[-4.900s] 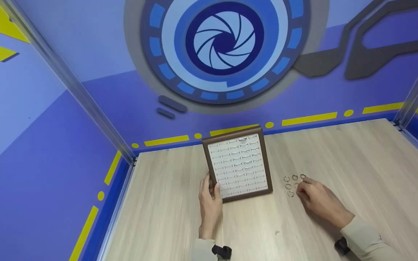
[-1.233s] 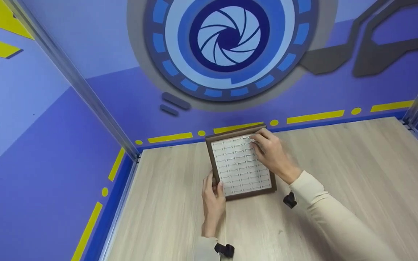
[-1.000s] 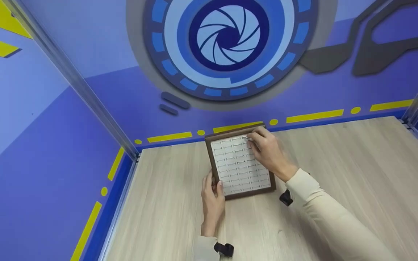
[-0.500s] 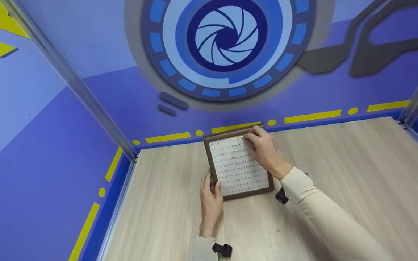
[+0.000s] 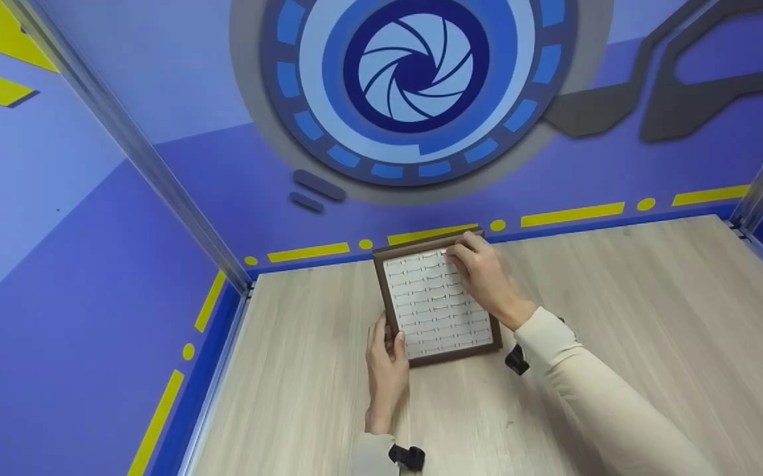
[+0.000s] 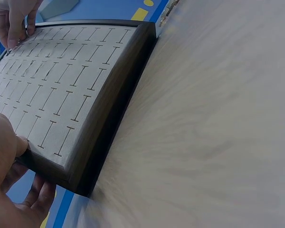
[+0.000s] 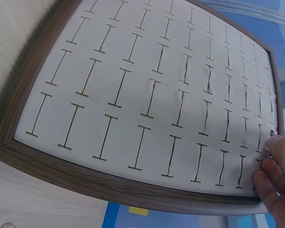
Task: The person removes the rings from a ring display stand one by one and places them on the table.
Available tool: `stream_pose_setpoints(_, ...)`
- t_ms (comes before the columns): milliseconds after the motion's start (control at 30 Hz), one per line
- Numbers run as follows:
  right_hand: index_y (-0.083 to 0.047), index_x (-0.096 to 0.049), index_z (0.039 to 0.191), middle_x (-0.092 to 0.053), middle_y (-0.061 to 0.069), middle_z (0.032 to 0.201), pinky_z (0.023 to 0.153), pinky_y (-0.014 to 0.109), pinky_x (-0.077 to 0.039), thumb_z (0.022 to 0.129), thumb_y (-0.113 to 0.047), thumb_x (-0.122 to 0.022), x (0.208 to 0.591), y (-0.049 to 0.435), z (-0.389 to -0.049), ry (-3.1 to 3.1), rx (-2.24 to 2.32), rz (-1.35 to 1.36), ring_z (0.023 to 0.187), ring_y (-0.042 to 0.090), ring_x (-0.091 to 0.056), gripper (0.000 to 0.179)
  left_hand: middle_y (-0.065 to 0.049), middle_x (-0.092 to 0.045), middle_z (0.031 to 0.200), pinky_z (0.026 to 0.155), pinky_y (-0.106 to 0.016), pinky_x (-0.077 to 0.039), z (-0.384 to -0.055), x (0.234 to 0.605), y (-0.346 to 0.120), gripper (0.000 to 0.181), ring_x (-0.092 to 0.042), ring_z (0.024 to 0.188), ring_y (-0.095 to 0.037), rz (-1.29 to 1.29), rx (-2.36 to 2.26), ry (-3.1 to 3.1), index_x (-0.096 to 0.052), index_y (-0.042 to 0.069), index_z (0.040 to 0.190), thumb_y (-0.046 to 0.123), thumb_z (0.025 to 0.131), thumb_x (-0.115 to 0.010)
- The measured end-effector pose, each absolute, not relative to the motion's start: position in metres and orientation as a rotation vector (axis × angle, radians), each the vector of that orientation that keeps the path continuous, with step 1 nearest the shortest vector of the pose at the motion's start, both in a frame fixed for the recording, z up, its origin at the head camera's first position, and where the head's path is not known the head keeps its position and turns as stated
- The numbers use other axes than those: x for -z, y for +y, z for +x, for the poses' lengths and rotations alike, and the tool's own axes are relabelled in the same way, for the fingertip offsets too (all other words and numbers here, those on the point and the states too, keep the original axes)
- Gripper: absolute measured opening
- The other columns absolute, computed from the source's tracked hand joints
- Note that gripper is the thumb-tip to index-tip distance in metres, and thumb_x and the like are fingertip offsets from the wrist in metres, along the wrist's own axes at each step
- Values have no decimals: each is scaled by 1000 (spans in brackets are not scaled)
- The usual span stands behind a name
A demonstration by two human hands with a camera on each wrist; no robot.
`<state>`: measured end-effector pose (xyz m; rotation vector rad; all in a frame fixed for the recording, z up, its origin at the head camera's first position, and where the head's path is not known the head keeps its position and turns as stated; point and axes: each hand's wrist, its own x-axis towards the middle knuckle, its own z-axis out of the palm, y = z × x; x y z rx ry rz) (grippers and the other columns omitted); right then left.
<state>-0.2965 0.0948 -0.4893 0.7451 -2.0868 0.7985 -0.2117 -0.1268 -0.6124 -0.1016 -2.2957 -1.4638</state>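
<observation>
A brown-framed ring display tray (image 5: 443, 317) with a white slotted pad leans back towards the far wall. My left hand (image 5: 387, 370) grips its left edge, thumb on the front and fingers behind, as the left wrist view also shows. My right hand (image 5: 487, 271) is at the upper right of the pad, thumb and forefinger pinching a small ring (image 7: 271, 133) at a slot in the top row. The fingertips hide most of this ring. Loose rings (image 7: 7, 225) lie on the table, barely in the corner of the right wrist view; the right arm covers them in the head view.
The wooden table (image 5: 652, 317) meets a blue printed back wall (image 5: 209, 192) just behind the tray. A metal corner post (image 5: 137, 165) stands at the left. Each wrist wears a black strap-on camera, such as the left one (image 5: 408, 457).
Since the oldest frame, my right hand has gone from the rings on the table to the tray's top row. Over the last second it has shifted slightly left. The left hand keeps its grip.
</observation>
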Motion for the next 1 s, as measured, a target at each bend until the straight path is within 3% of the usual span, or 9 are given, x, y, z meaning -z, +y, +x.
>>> stream_pose_setpoints(767, -1, -74, 97, -66, 9, 97, 73, 38, -58, 94, 5, -76, 487, 101, -289, -2082, -773, 780, 83, 26, -66, 7, -10, -62, 129, 96, -37, -60, -212, 615, -127, 54, -64, 113, -20, -95, 1475, -2287, -47, 3, 158, 4, 106, -62)
stream_pose_setpoints(1000, -2, -75, 95, -66, 8, 95, 71, 37, -58, 93, 7, -76, 486, 104, -283, -2064, -779, 787, 81, 25, -65, 9, -15, -63, 131, 95, -40, -60, -213, 614, -127, 53, -64, 114, -25, -97, 1456, -2273, -47, -2, 156, 4, 105, -62)
